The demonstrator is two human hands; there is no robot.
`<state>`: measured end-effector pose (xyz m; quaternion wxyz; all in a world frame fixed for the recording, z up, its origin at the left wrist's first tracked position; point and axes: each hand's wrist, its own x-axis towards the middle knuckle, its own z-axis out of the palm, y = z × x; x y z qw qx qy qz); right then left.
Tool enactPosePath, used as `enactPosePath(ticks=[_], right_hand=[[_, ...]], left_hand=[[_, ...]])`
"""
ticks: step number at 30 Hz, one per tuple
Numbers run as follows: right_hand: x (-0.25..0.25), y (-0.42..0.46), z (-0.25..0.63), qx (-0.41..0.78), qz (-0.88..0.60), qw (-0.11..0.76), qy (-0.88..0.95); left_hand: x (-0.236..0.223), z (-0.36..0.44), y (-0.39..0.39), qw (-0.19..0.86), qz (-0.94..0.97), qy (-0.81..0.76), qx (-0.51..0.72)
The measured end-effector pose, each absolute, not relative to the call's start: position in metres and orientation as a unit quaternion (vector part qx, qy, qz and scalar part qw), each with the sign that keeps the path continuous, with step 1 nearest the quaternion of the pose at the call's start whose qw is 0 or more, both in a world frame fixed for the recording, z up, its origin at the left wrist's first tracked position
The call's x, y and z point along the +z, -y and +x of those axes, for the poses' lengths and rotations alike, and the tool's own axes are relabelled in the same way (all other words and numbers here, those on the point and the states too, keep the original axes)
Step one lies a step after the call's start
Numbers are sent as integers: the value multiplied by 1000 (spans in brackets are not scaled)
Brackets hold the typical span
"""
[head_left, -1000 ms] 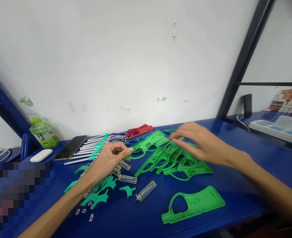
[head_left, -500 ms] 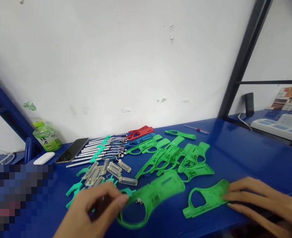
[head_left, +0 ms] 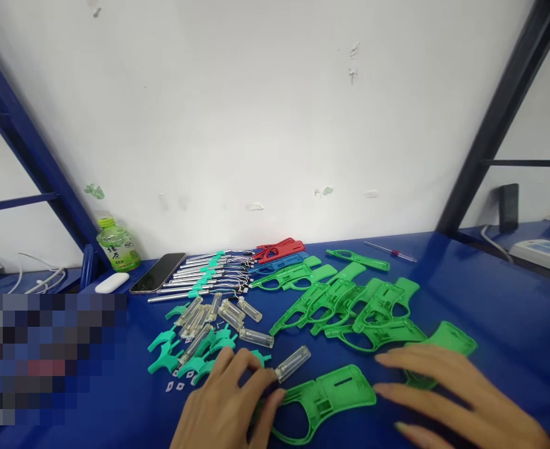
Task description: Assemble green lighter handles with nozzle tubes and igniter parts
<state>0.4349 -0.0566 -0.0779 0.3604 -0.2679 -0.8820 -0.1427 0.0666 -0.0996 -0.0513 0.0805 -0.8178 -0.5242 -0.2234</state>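
My left hand [head_left: 226, 408] is low in the middle, thumb and fingers closed on the grip end of a green toy-gun shell half [head_left: 331, 396] that lies flat on the blue table [head_left: 504, 312]. A clear plastic tube [head_left: 292, 363] lies just beyond its fingertips. At the lower right my right hand [head_left: 448, 399] hovers with fingers spread and nothing in it, partly covering a second green shell half [head_left: 446, 342].
A pile of green shell halves [head_left: 350, 302] lies mid-table, with red [head_left: 279, 249] and blue [head_left: 275, 263] ones behind. Metal rods [head_left: 195, 277], clear tubes [head_left: 219, 315] and teal triggers [head_left: 181, 355] lie left. A phone [head_left: 158, 272], bottle [head_left: 116, 244] and screwdriver [head_left: 391, 251] sit near the wall.
My left hand brought a green shell half from the pile to the table's near edge and laid it flat. My right hand left the pile, slid the second shell right and now hovers over it.
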Motion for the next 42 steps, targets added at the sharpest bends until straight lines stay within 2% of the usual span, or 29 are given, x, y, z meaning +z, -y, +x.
enactPosePath(ticks=[5,10,16,25,33,42], right_hand=[[-50,57,378,-166,-217,340,900],[-51,52,374,-152,-231,360,891],[-69,47,380,-111,-219,373,895],[-52,51,372,-97,-232,379,890],[-52,53,373,-95,-239,368,894],[-74,45,384,-61,-224,368,900]], left_hand=[[-14,17,67,123,-757,623,-153],[19,-51,16,137,-718,681,-51],[14,-81,-9,126,-705,696,40],[3,-87,-13,150,-730,662,79],[13,-82,6,228,-709,666,39],[32,-69,50,270,-687,670,-77]])
